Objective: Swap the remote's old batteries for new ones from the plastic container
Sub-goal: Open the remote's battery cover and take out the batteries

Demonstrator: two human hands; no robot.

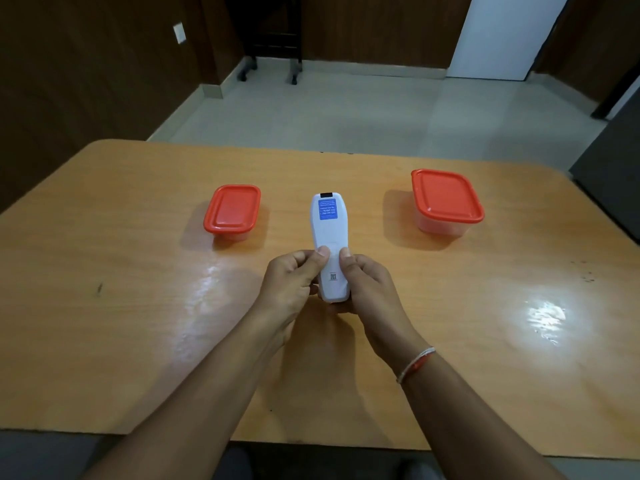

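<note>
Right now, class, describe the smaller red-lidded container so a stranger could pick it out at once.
Start at the orange wooden table. Find the white remote held by both hands at its centre, then look left of it: the smaller container sits there. Its twin on the right, the larger container, is bigger.

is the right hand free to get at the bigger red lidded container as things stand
Probably not at once: the right hand is gripping the remote together with the left hand. The larger container sits apart to the right with bare table between, so the path looks open once it lets go.
</note>
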